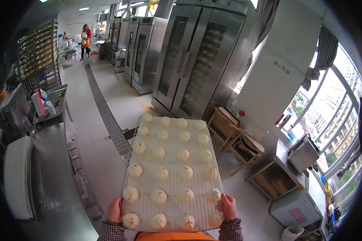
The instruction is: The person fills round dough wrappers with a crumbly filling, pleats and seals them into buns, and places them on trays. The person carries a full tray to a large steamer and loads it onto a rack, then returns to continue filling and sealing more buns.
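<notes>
Held out in front of my waist is a wire rack tray (pixel 172 164) lined with a pale sheet. Rows of pleated, filled buns (pixel 185 173) sit spaced apart across it, several with bits of filling showing at the top. My left hand (pixel 114 209) grips the tray's left edge near its close end. On the opposite edge, my right hand (pixel 228 207) has hold at about the same height. Checked sleeves cover both wrists, and an orange apron (pixel 172 236) shows below the tray.
Beyond the tray stands a steel proofing cabinet (pixel 196 60) with glazed doors, both shut. A steel worktable (pixel 60 192) runs along my left, bearing stacked liner sheets (pixel 18 177). Wooden chairs (pixel 244 147) are at right. Far off, a person (pixel 85 40) stands beside a floor drain grate (pixel 101 99).
</notes>
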Demonstrator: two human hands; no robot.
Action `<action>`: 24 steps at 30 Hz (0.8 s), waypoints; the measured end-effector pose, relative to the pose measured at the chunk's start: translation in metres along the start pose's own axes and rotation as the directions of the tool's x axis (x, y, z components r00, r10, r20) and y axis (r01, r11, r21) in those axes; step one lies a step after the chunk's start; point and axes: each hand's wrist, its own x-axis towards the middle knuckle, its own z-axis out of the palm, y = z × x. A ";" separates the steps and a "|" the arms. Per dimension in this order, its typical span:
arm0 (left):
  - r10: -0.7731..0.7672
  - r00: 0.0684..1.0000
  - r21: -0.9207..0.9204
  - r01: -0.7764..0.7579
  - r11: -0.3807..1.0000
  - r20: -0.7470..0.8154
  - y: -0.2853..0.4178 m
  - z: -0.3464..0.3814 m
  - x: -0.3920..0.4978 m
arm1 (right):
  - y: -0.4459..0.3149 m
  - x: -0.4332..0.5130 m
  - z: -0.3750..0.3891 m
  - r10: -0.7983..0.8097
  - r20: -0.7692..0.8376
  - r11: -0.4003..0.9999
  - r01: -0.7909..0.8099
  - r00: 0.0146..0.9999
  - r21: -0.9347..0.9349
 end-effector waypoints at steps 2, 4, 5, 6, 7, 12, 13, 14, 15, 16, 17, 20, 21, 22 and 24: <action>0.039 0.999 0.100 -0.037 0.994 -0.016 0.008 0.010 0.034 | -0.008 0.049 0.017 -0.011 0.032 0.999 0.010 0.999 0.048; 0.076 0.996 0.187 -0.064 0.980 -0.057 0.014 0.018 0.082 | -0.011 0.090 0.037 0.032 0.040 0.997 -0.035 0.999 0.070; 0.099 0.994 0.091 -0.094 0.991 -0.056 0.018 0.023 0.106 | -0.012 0.113 0.047 0.015 0.066 0.995 -0.021 0.998 0.093; 0.107 0.990 0.042 -0.103 0.994 -0.088 0.022 0.032 0.130 | -0.013 0.136 0.057 0.059 0.049 0.994 -0.063 0.997 0.086; 0.009 0.989 0.000 -0.009 1.000 -0.148 0.031 0.039 0.157 | -0.012 0.158 0.069 0.073 0.049 0.993 -0.078 0.996 0.091; 0.195 0.978 0.501 -0.207 0.840 0.076 0.112 0.065 0.287 | -0.012 0.271 0.144 -0.012 0.050 0.984 0.003 0.999 0.181; 0.312 0.928 0.677 -0.362 0.640 0.201 0.132 0.072 0.317 | -0.017 0.293 0.160 -0.004 0.033 0.984 -0.002 0.999 0.176; 0.217 0.968 0.510 -0.250 0.823 0.124 0.146 0.081 0.347 | -0.023 0.310 0.170 0.005 0.018 0.989 -0.007 1.000 0.149; 0.173 0.971 0.468 -0.230 0.853 0.163 0.158 0.088 0.374 | -0.032 0.326 0.177 0.011 0.003 0.993 -0.012 1.000 0.116; 0.144 0.969 0.461 -0.222 0.859 0.198 0.170 0.095 0.405 | -0.041 0.340 0.183 -0.077 0.004 0.986 0.076 0.997 -0.146; 0.122 0.964 0.456 -0.221 0.862 0.236 0.183 0.103 0.437 | -0.049 0.352 0.190 -0.151 0.026 0.910 0.149 0.988 -0.387; 0.125 0.946 0.387 -0.241 0.890 0.300 0.207 0.128 0.528 | -0.068 0.389 0.213 -0.237 0.012 0.737 0.188 0.971 -0.649; 0.087 0.938 0.355 -0.211 0.911 0.335 0.214 0.137 0.559 | -0.073 0.401 0.221 -0.219 -0.031 0.773 0.154 0.975 -0.615; 0.049 0.930 0.322 -0.176 0.930 0.365 0.219 0.148 0.589 | -0.076 0.415 0.230 -0.200 -0.085 0.815 0.118 0.976 -0.567; -0.083 0.927 0.158 0.025 0.987 0.366 0.227 0.171 0.646 | -0.079 0.438 0.250 -0.169 -0.185 0.872 0.059 0.968 -0.486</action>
